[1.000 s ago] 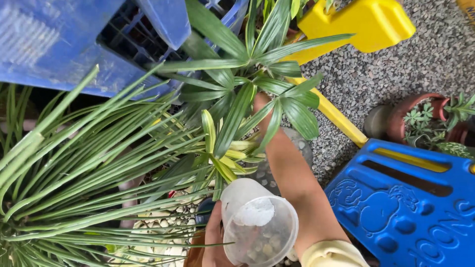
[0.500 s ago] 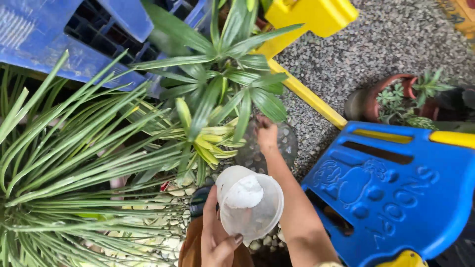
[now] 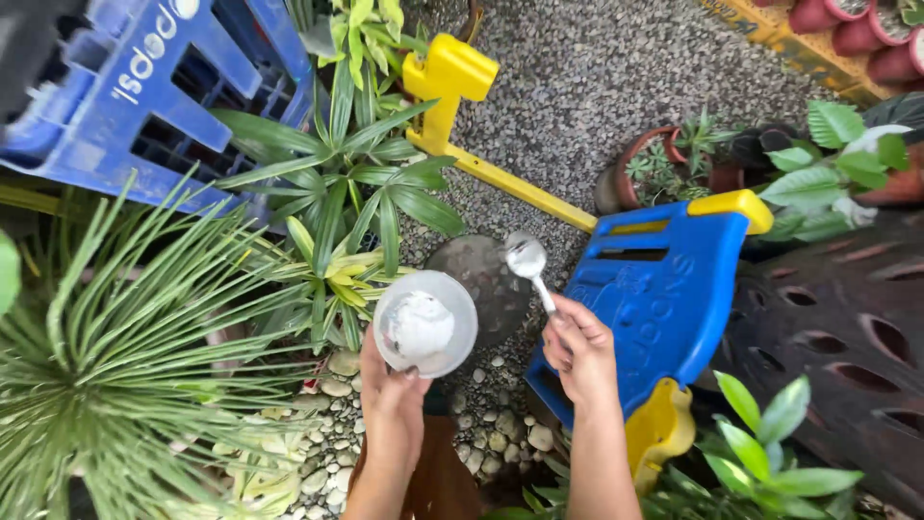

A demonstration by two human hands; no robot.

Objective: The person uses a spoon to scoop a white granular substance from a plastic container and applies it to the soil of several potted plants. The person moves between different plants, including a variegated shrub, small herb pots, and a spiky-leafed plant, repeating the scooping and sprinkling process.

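1. Since the earlier frames, right hand [image 3: 578, 349] has come back out of the leaves and now holds a spoon [image 3: 530, 266]; before, it was reaching in under the palm plant [image 3: 351, 178] with no spoon visible.
2. Cup [image 3: 424, 323] sits higher and more level than before, mouth turned toward the camera; view has also pulled back, so more ground shows.
3. Left hand [image 3: 390, 390]: fingers wrapped around the lower side of the cup, gripping it from below. Cup is clear plastic with a white lump inside.
4. Right hand: fingers curled shut around the spoon handle; bowl of the spoon points up and away, with something white in it. Spoon is just right of the cup, not touching it.
5. Cup and spoon are both over a dark round stone [image 3: 481, 284] set in pale pebbles [image 3: 500, 438].
6. Left of the cup: a yellow-green plant [image 3: 337, 279], leaves close to the rim; a spiky grass clump [image 3: 125, 337] further left.
7. Right of the right hand: a blue plastic panel [image 3: 674, 299] with yellow ends.
8. Top left: blue crate [image 3: 144, 96]. Upper right: potted plant [image 3: 664, 164] on gravel [image 3: 597, 87].
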